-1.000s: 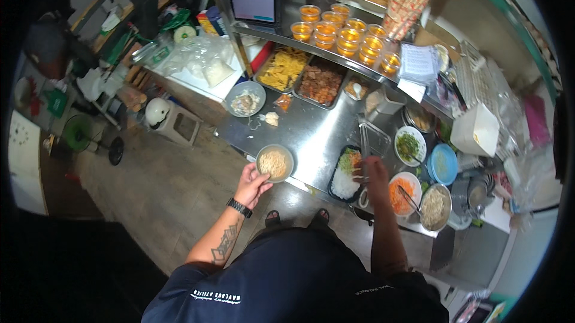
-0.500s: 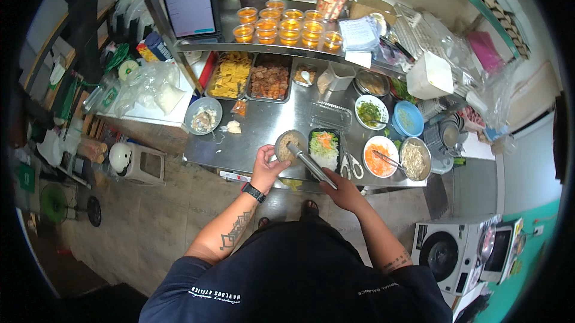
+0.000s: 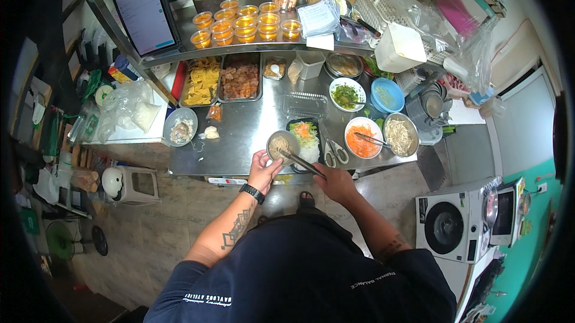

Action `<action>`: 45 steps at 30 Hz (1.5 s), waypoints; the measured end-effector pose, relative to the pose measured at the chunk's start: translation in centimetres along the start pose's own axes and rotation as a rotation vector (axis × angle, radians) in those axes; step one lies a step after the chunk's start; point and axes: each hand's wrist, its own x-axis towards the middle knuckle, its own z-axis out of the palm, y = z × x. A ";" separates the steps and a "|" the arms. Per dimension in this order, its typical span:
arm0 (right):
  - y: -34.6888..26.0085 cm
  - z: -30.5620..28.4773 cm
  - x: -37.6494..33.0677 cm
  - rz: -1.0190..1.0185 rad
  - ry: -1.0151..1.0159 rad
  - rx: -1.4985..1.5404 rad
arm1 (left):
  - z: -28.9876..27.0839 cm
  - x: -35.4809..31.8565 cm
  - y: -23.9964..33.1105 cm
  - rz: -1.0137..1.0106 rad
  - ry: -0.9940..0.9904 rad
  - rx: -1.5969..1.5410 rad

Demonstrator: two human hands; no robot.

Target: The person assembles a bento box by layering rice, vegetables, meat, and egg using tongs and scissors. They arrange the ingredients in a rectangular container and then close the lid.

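Observation:
My left hand is closed around a small metal bowl of pale brown shredded food, held level over the counter's front. In my right hand is a pair of metal tongs, slanting left with its tips down in the bowl's food. Partly behind the bowl stands a black takeout tray with shredded carrot, chopped greens and white noodle-like strands. The bowl overlaps the tray's left edge in view. White-handled scissors lie right of the tray.
To the right stand a bowl of shredded carrot with tongs, a bowl of sprouts and a bowl of greens. A clear plastic lid lies behind the tray. Lidded orange cups line the overhead shelf.
The whole view has shifted, with the counter things sliding left. The bowl has come closer to the tray and covers part of its left side. The tongs stay in the bowl.

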 end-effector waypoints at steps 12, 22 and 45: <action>2.0 -7.8 -0.2 0.081 -0.019 -0.094 | -1.0 1.9 -2.4 -0.065 0.153 0.016; 7.1 1.5 -0.7 0.215 -0.127 -0.148 | -1.6 0.4 -3.4 -0.099 0.175 0.073; 6.6 1.1 -1.8 0.141 0.052 -0.260 | -4.1 -1.5 -2.6 -0.155 0.222 0.061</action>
